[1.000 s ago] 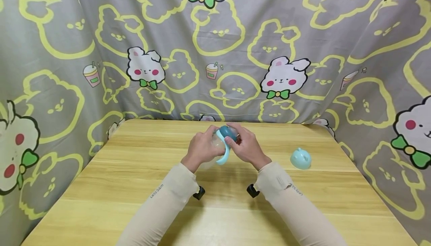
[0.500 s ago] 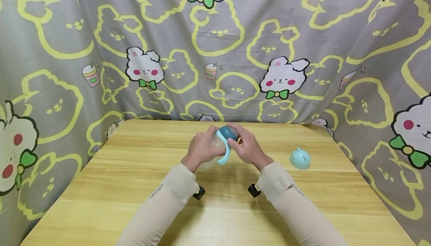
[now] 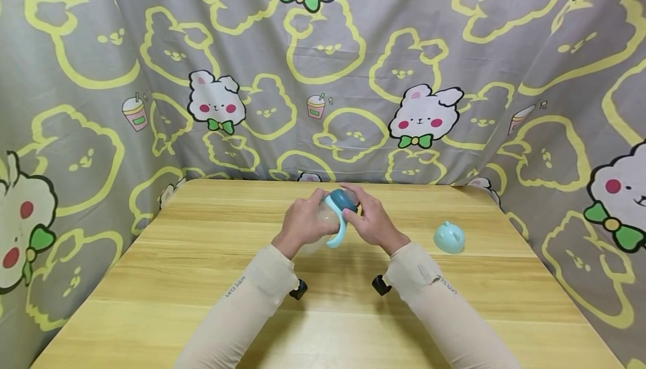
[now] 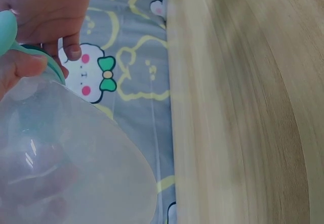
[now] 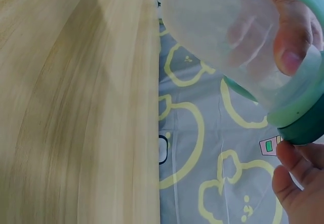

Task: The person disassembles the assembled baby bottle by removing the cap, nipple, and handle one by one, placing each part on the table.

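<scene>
A translucent baby bottle (image 3: 328, 216) is held tilted above the table, its top toward the right. My left hand (image 3: 304, 224) grips the bottle's body, with the thumb across it near the light-teal handle ring (image 5: 296, 105) in the right wrist view. One curved handle (image 3: 335, 239) hangs down between the hands. My right hand (image 3: 372, 221) holds the dark-teal collar (image 3: 344, 201) between thumb and fingers. The bottle's clear body (image 4: 96, 153) fills the lower left of the left wrist view. What lies at the bottle's tip is mostly hidden by the right fingers.
A light-teal domed cap (image 3: 449, 238) with small ear-like bumps sits on the wooden table (image 3: 202, 279) to the right. Behind and at both sides hangs a grey curtain (image 3: 282, 150) with cartoon prints. Black wrist mounts (image 3: 298, 289) hang under both cuffs.
My right hand has shifted slightly to the right, its thumb sliding along the dark collar, more of which shows. The left hand keeps its grip on the bottle nearly unmoved.
</scene>
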Motion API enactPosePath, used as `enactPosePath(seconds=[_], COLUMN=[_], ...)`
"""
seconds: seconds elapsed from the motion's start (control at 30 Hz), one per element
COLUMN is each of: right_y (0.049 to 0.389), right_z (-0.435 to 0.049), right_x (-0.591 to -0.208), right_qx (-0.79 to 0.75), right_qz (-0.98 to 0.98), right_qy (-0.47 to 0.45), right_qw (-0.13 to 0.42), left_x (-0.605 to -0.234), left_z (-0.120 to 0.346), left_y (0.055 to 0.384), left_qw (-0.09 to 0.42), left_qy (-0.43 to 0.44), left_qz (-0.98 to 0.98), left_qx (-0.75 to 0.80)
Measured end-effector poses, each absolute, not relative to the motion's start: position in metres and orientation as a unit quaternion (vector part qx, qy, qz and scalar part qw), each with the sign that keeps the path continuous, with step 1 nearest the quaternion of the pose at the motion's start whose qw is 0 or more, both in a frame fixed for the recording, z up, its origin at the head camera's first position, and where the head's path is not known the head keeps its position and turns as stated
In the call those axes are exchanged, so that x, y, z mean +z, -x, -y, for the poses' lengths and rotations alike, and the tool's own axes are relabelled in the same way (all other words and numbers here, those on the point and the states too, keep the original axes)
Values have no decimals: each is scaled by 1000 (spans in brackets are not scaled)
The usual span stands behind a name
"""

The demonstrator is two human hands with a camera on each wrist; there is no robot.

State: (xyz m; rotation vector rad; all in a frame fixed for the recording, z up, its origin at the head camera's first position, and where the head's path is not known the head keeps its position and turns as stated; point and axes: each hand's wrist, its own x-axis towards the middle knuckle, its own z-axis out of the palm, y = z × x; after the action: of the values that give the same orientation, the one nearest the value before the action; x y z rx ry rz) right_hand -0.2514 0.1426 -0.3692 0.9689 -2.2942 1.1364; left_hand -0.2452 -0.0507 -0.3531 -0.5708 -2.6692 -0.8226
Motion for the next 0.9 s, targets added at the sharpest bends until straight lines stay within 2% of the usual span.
enactPosePath(seconds=[0.9], right_y=[249], right_z=[-137], right_x=[-367], right_qx=[421], right_qz=[822], right_qy=[-328], right_qw=[199], left_x=[-353], left_z=[53], left_y=[245], left_qw=[149], left_qy=[203], left_qz=[926], left_qx=[-280])
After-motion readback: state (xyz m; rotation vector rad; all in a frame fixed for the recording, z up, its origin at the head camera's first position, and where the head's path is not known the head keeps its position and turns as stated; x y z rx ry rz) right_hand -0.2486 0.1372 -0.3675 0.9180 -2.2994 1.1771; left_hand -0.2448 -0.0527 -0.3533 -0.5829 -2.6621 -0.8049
